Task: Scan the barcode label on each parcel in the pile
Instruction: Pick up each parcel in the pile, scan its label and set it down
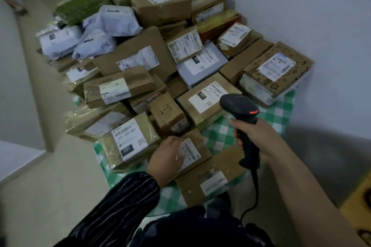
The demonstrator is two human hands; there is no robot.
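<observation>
- Head view: the right grip [253, 138] is clamped round the handle of the scanner [240, 108], whose head hangs above and right of the small parcel [197, 146].
- The left grip [167, 159] rests on the small parcel's left edge, partly covering its label [189, 154]. Blur hides whether the fingers curl round the edge.
- The pile [140, 56] rises directly behind the small parcel, on the same checked cloth [220, 136].
- Recommended: clear the barcode of fingers, steady the parcel flat, tilt the scanner head down at the label, then trigger.
</observation>
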